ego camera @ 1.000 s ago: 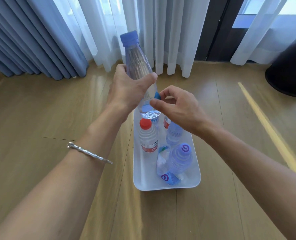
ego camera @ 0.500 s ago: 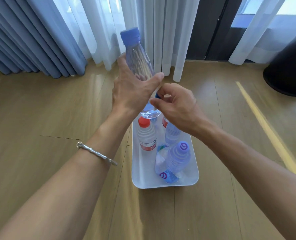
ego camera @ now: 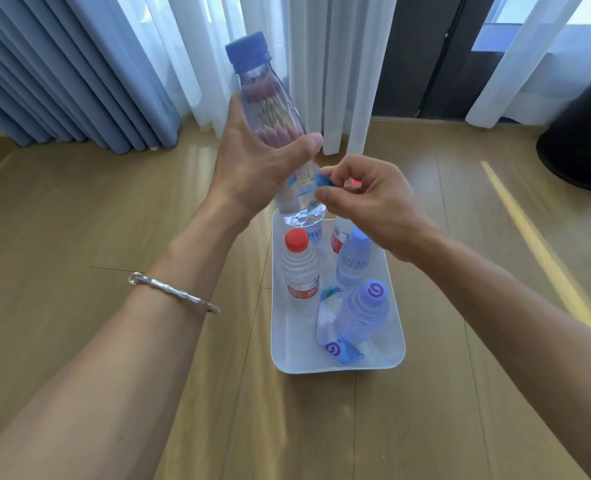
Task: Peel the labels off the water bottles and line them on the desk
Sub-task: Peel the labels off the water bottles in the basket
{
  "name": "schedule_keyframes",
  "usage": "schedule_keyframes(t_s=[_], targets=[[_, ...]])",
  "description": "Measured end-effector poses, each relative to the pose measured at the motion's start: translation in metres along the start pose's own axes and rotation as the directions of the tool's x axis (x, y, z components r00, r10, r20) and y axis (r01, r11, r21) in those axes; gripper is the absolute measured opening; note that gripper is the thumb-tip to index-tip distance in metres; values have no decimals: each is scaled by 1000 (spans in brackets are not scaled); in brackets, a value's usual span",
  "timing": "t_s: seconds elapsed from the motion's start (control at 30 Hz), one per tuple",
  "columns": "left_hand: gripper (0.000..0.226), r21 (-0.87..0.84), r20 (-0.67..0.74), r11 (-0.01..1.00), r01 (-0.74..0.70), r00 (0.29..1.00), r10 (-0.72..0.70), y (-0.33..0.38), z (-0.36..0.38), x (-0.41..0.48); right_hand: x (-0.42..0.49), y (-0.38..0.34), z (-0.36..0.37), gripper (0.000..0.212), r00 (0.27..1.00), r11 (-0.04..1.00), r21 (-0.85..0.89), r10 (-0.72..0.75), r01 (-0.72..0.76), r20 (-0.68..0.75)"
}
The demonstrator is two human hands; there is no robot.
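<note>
My left hand (ego camera: 252,164) grips a clear water bottle (ego camera: 270,109) with a blue cap, held tilted above the white tray (ego camera: 396,348). My right hand (ego camera: 366,195) pinches the blue edge of that bottle's label (ego camera: 308,183) between thumb and forefinger. The label is partly lifted from the bottle's lower body. In the tray stand a red-capped bottle (ego camera: 301,268) with a red label and two bottles with pale blue caps (ego camera: 354,258) (ego camera: 365,313). A peeled label (ego camera: 335,344) lies crumpled at the tray's near end.
The tray sits on a light wooden surface (ego camera: 114,220). Blue and sheer white curtains (ego camera: 141,64) hang along the far edge. A dark round object (ego camera: 585,140) stands at the far right. Another red-labelled bottle (ego camera: 337,237) is partly hidden behind my right hand.
My right hand has closed onto the label's edge and pulled a blue strip away from the bottle. My left hand has kept the bottle raised, shifting slightly.
</note>
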State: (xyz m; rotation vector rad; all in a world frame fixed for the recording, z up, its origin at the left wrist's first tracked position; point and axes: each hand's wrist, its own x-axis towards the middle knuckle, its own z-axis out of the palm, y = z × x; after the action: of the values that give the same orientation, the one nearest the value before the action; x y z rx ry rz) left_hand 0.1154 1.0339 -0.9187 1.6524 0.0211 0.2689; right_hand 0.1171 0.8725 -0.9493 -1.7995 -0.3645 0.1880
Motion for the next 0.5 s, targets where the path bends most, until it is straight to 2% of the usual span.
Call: schedule_keyframes(t_s=[0.17,0.37,0.5], targets=[[54,8,57,1000,16,998,-16,6,-6,1,0,-1,-5,31,999,990,140,13,-19,43],[49,72,206,997,25,978,-40,14,-14,-3,1,0,-25,27,966,961,249,56,-121,253],[57,73,274,996,46,959,-65,19,-15,-5,1,5,-34,21,933,920,332,82,-206,350]])
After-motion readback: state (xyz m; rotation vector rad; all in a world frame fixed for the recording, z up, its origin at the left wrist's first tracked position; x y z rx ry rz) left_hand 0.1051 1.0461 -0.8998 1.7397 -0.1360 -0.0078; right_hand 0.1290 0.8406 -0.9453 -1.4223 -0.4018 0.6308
